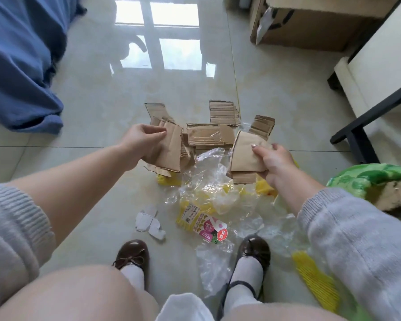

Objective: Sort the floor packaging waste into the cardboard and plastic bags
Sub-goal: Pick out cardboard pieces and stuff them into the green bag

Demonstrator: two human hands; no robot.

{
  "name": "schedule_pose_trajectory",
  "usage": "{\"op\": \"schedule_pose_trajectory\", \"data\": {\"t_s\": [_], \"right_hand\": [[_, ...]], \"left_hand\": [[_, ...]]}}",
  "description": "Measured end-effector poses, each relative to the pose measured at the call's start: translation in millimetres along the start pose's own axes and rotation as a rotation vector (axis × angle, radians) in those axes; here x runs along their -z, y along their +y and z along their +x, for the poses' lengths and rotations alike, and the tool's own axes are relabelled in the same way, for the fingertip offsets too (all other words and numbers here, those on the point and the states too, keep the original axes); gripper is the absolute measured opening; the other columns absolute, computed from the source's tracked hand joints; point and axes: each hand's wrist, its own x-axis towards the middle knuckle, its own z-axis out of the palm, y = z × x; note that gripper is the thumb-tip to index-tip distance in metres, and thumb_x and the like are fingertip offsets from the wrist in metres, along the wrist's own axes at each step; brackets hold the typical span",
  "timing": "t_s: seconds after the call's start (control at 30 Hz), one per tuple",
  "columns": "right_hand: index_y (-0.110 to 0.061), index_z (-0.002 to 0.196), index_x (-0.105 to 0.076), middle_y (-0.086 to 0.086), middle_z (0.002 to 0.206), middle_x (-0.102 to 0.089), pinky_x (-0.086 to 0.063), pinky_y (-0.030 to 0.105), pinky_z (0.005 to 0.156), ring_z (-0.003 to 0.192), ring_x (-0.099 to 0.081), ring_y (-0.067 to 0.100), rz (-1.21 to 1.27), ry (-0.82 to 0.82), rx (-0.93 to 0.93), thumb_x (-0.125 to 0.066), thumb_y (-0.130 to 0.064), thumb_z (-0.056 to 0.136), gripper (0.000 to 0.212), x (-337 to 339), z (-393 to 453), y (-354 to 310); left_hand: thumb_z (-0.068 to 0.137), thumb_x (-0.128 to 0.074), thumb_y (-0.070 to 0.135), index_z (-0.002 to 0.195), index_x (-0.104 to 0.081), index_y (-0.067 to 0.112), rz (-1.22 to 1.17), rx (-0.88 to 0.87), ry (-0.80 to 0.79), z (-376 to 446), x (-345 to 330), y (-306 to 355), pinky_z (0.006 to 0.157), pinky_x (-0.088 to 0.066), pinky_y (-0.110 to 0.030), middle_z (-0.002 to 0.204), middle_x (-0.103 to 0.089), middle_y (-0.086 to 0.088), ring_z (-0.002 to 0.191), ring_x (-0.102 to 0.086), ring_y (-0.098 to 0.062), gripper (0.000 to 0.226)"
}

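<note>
Nearest the camera are the person's knees and two brown shoes (pixel 131 253) with white socks, standing at the near edge of the waste. Between and right of the shoes lies clear plastic film (pixel 214 269), with yellow foam net (pixel 315 276) at the near right and a printed yellow-pink wrapper (pixel 202 222) just beyond the toes.

Risks, as I judge: the right shoe stands on or touching the film, so a step may slip on the glossy tile or drag plastic along. Both hands carry several loose pieces; a piece may slide out. Also plastic lies mixed under the cardboard, so film may stick and go w/ cardboard into the wrong bag. The white paper scrap (pixel 149 222) is small and easy to forget.

The left hand (pixel 144 141) is closed on a stack of cardboard pieces (pixel 169 149), thumb on top, fingers under. The right hand (pixel 272 162) clamps a curved cardboard piece (pixel 244 154), plus a smaller one below. More flat cardboard (pixel 207 134) lies far, approx. center. A green bag (pixel 366 179) w/ cardboard in it is at right; a bag for plastic I cannot identify.
</note>
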Motion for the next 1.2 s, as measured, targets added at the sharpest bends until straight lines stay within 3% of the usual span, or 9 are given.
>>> {"op": "schedule_pose_trajectory", "data": {"t_s": [0.07, 0.13, 0.23, 0.33, 0.53, 0.63, 0.83, 1.07, 1.2], "right_hand": [[-0.016, 0.094, -0.059, 0.005, 0.096, -0.063, -0.052, 0.037, 0.075, 0.079, -0.059, 0.017, -0.010, -0.027, -0.024, -0.068, -0.014, 0.082, 0.015, -6, 7, -5], [-0.018, 0.080, -0.057, 0.003, 0.088, -0.063, -0.051, 0.037, 0.077, 0.080, -0.059, 0.018, -0.048, -0.047, -0.023, -0.069, -0.014, 0.082, 0.012, -15, 22, -12], [-0.018, 0.081, -0.060, 0.002, 0.087, -0.064, -0.052, 0.032, 0.072, 0.078, -0.061, 0.016, -0.177, -0.117, 0.059, -0.069, -0.018, 0.082, 0.009, -30, 51, -23], [-0.020, 0.094, -0.062, 0.004, 0.099, -0.066, -0.053, 0.036, 0.083, 0.092, -0.063, 0.022, -0.481, -0.169, 0.206, -0.071, -0.028, 0.079, 0.019, -48, 88, -33], [-0.011, 0.094, -0.063, 0.006, 0.105, -0.062, -0.047, 0.030, 0.080, 0.098, -0.057, 0.026, -1.508, -0.399, 0.533, -0.066, -0.039, 0.081, 0.032, -102, 153, -48], [-0.011, 0.085, -0.061, 0.008, 0.133, -0.052, -0.049, 0.038, 0.092, 0.113, -0.055, 0.030, -1.792, -0.534, 0.579, -0.067, -0.042, 0.079, 0.032, -127, 184, -37], [-0.024, 0.099, -0.065, -0.003, 0.157, -0.016, -0.038, 0.041, 0.106, 0.135, -0.036, 0.028, -1.854, -0.651, 0.571, -0.067, -0.045, 0.076, 0.031, -147, 223, -16], [-0.024, 0.114, -0.062, 0.008, 0.157, -0.010, -0.027, 0.045, 0.113, 0.143, -0.017, 0.032, -1.861, -0.670, 0.564, -0.067, -0.051, 0.075, 0.048, -148, 236, -8], [-0.028, 0.108, -0.064, 0.007, 0.144, -0.033, -0.031, 0.042, 0.108, 0.130, -0.034, 0.034, -1.883, -0.634, 0.635, -0.066, -0.058, 0.070, 0.049, -146, 235, -8]], "left_hand": [[0.081, -0.071, 0.029, 0.105, -0.069, 0.026, 0.011, -0.009, 0.075, 11, 10, -5, 0.072, -0.049, -0.029, 0.107, -0.066, 0.000, 0.096, -0.062, -0.016, 0.024], [0.077, -0.074, 0.028, 0.100, -0.070, 0.027, 0.020, -0.039, 0.183, 26, 17, -9, 0.064, -0.049, -0.024, 0.103, -0.068, 0.002, 0.093, -0.063, -0.014, 0.023], [0.073, -0.078, 0.024, 0.118, -0.056, 0.026, 0.021, -0.029, 0.248, 56, 28, -15, 0.061, -0.049, -0.027, 0.108, -0.062, -0.002, 0.094, -0.061, -0.019, 0.050], [0.069, -0.081, 0.025, 0.140, -0.032, 0.029, -0.003, 0.111, 0.130, 82, 34, -22, 0.078, -0.054, -0.039, 0.111, -0.059, -0.008, 0.095, -0.062, -0.025, 0.087], [0.083, -0.068, 0.019, 0.096, -0.065, 0.011, 0.142, 0.232, -0.422, 108, 19, -23, 0.046, -0.050, -0.021, 0.077, -0.073, -0.003, 0.063, -0.070, -0.013, 0.016], [0.084, -0.068, 0.023, 0.096, -0.069, 0.016, 0.408, 0.186, -0.575, 124, -3, -38, 0.062, -0.056, -0.026, 0.087, -0.074, -0.003, 0.076, -0.071, -0.016, 0.014], [0.085, -0.063, 0.033, 0.096, -0.066, 0.021, 0.701, 0.106, -0.578, 150, -35, -55, 0.071, -0.053, -0.026, 0.095, -0.068, 0.001, 0.087, -0.064, -0.016, 0.016], [0.089, -0.056, 0.039, 0.105, -0.061, 0.015, 0.797, 0.151, -0.609, 163, -48, -54, 0.078, -0.054, -0.035, 0.102, -0.063, -0.005, 0.096, -0.061, -0.024, 0.029], [0.089, -0.057, 0.039, 0.101, -0.060, 0.022, 0.754, 0.180, -0.625, 164, -47, -57, 0.077, -0.057, -0.041, 0.099, -0.063, -0.002, 0.094, -0.062, -0.022, 0.022]]}}
